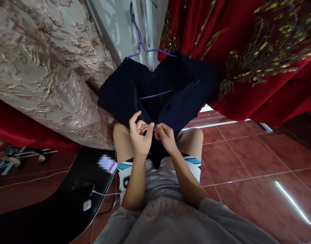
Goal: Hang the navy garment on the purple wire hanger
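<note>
A dark navy garment (175, 98) hangs on a purple wire hanger (141, 40) in front of me, its lower edge over my knees. My left hand (140, 134) and my right hand (165, 134) meet at that lower edge, fingertips pinched together on the cloth or on something very small between them. What the fingertips hold is too small to make out. I am seated, with my bare knees on either side of the hands.
A beige embroidered fabric (43, 64) hangs at the left. A red gown with gold beadwork (259, 57) hangs at the right. A black chair or table (69, 203) with a phone and white cable stands at lower left. Red floor tiles (247, 162) spread right.
</note>
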{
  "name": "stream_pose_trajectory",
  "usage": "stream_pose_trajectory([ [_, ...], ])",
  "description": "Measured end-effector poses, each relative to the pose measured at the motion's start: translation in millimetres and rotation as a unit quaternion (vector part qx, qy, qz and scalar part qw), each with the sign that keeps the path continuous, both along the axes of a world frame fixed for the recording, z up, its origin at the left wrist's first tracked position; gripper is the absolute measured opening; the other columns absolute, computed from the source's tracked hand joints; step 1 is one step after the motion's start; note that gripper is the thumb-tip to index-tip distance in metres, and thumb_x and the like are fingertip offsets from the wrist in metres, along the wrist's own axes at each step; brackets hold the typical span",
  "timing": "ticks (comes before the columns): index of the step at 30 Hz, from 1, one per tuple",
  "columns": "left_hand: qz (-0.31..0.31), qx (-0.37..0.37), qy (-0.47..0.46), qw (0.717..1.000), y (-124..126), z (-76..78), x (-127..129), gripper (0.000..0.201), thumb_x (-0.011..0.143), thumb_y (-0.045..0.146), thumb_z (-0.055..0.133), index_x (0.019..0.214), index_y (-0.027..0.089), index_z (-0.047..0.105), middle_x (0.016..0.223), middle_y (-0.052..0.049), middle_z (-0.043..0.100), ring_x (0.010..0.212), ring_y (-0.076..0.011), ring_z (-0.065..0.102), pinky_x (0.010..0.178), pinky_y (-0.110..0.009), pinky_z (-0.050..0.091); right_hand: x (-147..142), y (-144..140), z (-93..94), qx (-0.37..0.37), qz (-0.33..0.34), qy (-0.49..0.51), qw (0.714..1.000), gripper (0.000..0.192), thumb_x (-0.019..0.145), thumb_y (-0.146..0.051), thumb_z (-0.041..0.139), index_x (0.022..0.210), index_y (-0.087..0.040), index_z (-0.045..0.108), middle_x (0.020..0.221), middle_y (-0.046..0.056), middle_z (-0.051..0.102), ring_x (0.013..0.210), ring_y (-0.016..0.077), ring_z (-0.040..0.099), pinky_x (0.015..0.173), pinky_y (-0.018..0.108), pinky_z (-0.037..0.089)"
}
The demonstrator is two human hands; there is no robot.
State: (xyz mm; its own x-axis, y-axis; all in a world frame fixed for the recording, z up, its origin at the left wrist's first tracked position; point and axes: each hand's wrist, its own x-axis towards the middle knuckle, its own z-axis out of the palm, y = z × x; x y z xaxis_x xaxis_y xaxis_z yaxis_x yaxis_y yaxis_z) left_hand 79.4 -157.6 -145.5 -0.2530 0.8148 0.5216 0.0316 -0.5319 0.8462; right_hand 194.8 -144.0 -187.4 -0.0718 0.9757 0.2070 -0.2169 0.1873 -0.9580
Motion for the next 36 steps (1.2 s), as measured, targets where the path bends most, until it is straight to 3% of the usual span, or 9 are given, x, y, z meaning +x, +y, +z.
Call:
stream_pose_trajectory([
  [4,-0.077,-0.041,0.024,0.996,13,-21.0,-21,0.06,0.091,0.027,0.076,0.141,0.026,0.043,0.101,-0.004,0.072,0.09,-0.0167,0.072,0.09,-0.031,0.059,5,-4,1.1,-0.039,-0.008,-0.021,0.999,0.038,0.093,-0.047,0.06,0.071,-0.016,0.062,0.053,-0.003,0.053,0.048,0.0073,0.045,0.053,0.022,0.035],
  [7,-0.148,-0.11,0.108,0.977,20,-37.8,-30,0.022,0.086,0.025,0.076,0.101,0.019,0.062,0.088,-0.004,0.072,0.087,-0.0178,0.072,0.085,-0.028,0.057,9,4,3.4,-0.057,0.046,-0.073,0.995,0.039,0.092,-0.045,0.059,0.07,-0.014,0.065,0.051,-0.002,0.055,0.047,0.0067,0.044,0.053,0.022,0.034],
  [9,-0.115,-0.115,0.099,0.982,24,-47.2,-24,0.012,0.088,0.025,0.07,0.084,0.017,0.062,0.077,-0.002,0.068,0.076,-0.0156,0.068,0.075,-0.026,0.055,11,16,16.0,-0.048,0.086,-0.12,0.988,0.04,0.093,-0.042,0.059,0.066,-0.013,0.065,0.049,-0.001,0.056,0.045,0.0061,0.043,0.051,0.022,0.032],
  [16,0.026,-0.079,0.136,0.987,43,-68.5,14,0.012,0.09,0.026,0.064,0.082,0.018,0.062,0.076,-0.001,0.062,0.073,-0.0148,0.064,0.073,-0.026,0.053,14,66,150.4,0.116,-0.014,-0.056,0.992,0.043,0.103,-0.044,0.06,0.075,-0.013,0.071,0.049,-0.002,0.052,0.044,0.0069,0.043,0.049,0.02,0.034],
  [20,-0.052,-0.033,0.222,0.973,49,-33.1,7,0.006,0.093,0.017,0.062,0.09,0.018,0.067,0.085,-0.004,0.07,0.08,-0.0167,0.07,0.078,-0.028,0.056,14,72,186.1,0.168,-0.043,-0.033,0.984,0.044,0.103,-0.047,0.062,0.074,-0.015,0.069,0.047,-0.001,0.052,0.039,0.0075,0.038,0.042,0.023,0.027],
  [25,0.045,0.154,0.186,0.969,70,61.4,-15,0.023,0.106,0.033,0.057,0.125,0.023,0.066,0.112,-0.007,0.07,0.1,-0.019,0.071,0.091,-0.032,0.058,17,67,173.2,0.18,-0.017,-0.082,0.98,0.05,0.104,-0.051,0.058,0.074,-0.013,0.066,0.048,-0.003,0.052,0.039,0.0046,0.039,0.043,0.018,0.028],
  [29,0.04,0.212,0.281,0.935,90,113.6,-18,0.035,0.103,0.057,0.059,0.103,0.023,0.068,0.098,-0.005,0.065,0.098,-0.0221,0.07,0.093,-0.037,0.058,16,70,162.0,0.198,-0.058,-0.115,0.972,0.045,0.104,-0.049,0.059,0.074,-0.015,0.063,0.052,-0.004,0.052,0.045,0.0041,0.046,0.048,0.016,0.033],
  [33,0.12,0.243,0.324,0.907,100,131.6,-39,0.047,0.106,0.064,0.048,0.105,0.019,0.065,0.103,-0.008,0.064,0.107,-0.0231,0.065,0.102,-0.041,0.051,10,77,126.2,0.178,-0.094,-0.143,0.969,0.037,0.102,-0.038,0.06,0.072,-0.015,0.064,0.049,-0.004,0.051,0.043,0.006,0.046,0.047,0.019,0.031],
  [36,0.231,0.234,0.217,0.919,124,116.6,-91,0.045,0.109,0.061,0.046,0.11,0.018,0.059,0.113,-0.008,0.062,0.118,-0.0211,0.059,0.111,-0.041,0.042,-5,74,100.6,0.147,-0.052,-0.133,0.979,0.033,0.098,-0.03,0.06,0.069,-0.015,0.065,0.05,-0.003,0.053,0.043,0.0069,0.048,0.047,0.02,0.03],
])
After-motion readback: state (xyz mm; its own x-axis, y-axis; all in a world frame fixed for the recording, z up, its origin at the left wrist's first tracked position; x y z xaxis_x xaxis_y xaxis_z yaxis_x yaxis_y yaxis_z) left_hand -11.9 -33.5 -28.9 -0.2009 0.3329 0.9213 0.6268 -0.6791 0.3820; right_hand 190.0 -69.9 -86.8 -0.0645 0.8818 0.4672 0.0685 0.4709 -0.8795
